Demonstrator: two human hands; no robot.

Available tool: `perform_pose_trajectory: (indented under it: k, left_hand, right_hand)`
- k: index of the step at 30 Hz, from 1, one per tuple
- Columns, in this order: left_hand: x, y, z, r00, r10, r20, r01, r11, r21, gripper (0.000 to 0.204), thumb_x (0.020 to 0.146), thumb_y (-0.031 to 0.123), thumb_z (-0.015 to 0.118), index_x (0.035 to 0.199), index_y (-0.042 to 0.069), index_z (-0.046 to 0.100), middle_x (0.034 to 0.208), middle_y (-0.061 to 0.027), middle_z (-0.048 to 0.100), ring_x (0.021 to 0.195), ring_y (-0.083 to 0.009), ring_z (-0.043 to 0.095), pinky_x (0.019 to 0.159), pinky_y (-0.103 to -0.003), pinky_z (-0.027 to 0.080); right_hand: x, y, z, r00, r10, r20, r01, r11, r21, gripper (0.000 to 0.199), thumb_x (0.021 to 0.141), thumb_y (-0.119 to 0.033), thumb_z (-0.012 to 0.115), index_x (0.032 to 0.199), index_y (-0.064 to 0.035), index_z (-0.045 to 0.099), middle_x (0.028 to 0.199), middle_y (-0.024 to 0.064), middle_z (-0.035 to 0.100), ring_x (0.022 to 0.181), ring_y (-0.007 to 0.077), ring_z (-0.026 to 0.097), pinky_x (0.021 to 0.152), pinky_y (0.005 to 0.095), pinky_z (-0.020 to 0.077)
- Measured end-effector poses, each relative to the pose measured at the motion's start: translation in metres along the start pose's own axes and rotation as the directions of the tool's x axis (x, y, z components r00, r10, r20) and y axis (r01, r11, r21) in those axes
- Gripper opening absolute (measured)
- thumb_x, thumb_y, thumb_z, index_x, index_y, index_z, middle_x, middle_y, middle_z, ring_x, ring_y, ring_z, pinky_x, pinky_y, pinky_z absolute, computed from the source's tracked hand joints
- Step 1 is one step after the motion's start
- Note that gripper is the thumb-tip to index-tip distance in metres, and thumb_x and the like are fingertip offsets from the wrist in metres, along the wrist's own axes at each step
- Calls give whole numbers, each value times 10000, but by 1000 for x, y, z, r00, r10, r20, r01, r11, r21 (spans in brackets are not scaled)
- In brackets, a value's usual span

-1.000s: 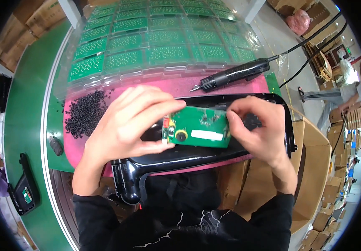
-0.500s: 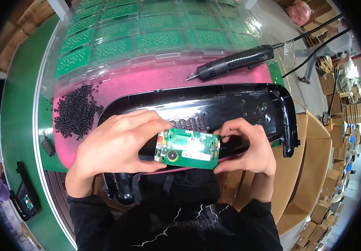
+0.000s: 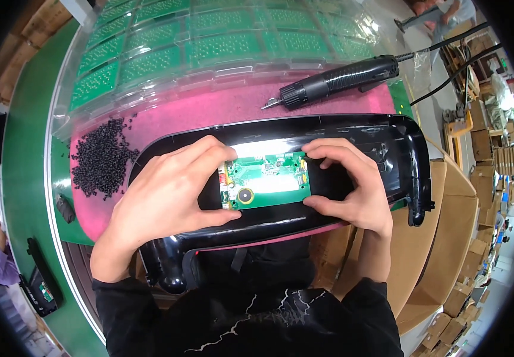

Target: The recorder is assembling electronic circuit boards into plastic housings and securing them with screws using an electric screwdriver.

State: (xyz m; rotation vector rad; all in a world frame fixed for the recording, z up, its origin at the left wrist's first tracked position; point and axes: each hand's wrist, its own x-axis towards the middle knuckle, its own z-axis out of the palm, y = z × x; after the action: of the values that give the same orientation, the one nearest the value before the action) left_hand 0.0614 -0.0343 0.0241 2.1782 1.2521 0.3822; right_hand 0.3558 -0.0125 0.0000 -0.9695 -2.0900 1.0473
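Observation:
Between my two hands is a green circuit board (image 3: 272, 193) with a round dark buzzer-like part near its lower left. My left hand (image 3: 174, 184) grips its left edge, thumb below and fingers above. On the right edge, the fingertips and thumb of my right hand (image 3: 352, 184) pinch the corners. The board lies over the middle of a long black plastic housing (image 3: 352, 128), inner side up, and covers the key cutouts there. Whether it touches the housing floor I cannot tell.
A pink mat (image 3: 233, 107) lies under the housing. On it are a pile of small black screws (image 3: 102, 157) and a black electric screwdriver (image 3: 337, 82). Clear trays of green boards (image 3: 221, 44) stand behind. An open cardboard box (image 3: 429, 238) is at right; another person's purple sleeve (image 3: 1, 262) shows far left.
My hands have carried the board away from me and down toward the housing's middle, turning it flatter. It now hides the key cutouts that showed before.

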Motion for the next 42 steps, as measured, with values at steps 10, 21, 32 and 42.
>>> perform_pose_trajectory:
  k: [10,21,32,42]
  left_hand:
    - [-2,6,2,1000,-17,-16,19,991,131,658,613,278,870,1154,44,577,1115,-88,567,917,-314,630,735,-400,530]
    - [1,6,1,1000,20,1,-20,985,174,666,636,280,863,1179,39,563,1146,-97,555,999,-325,617,757,-409,535]
    - [-10,8,-1,994,108,-4,-105,975,193,655,718,280,839,1213,-10,524,1110,-118,539,1001,-290,629,792,-382,564]
    - [-37,-32,-50,906,-161,-391,223,967,119,226,778,74,730,965,-9,633,895,-158,654,848,-348,666,725,-435,523]
  right_hand:
    - [-1,0,10,999,15,-36,-17,998,-60,599,620,-4,851,1178,-31,633,1181,127,640,1025,260,625,783,328,508]
    - [0,0,6,1000,2,-24,-4,995,-102,599,646,-6,845,1199,-36,618,1189,131,631,1038,266,629,789,326,524]
    - [-4,-6,10,1000,5,3,-4,994,-106,638,669,-52,861,1248,-39,592,1228,132,610,1055,270,618,817,334,526]
    - [32,-21,-59,916,73,-393,-333,685,-648,551,879,-105,658,1396,-58,472,1246,184,552,1139,336,548,1014,418,433]
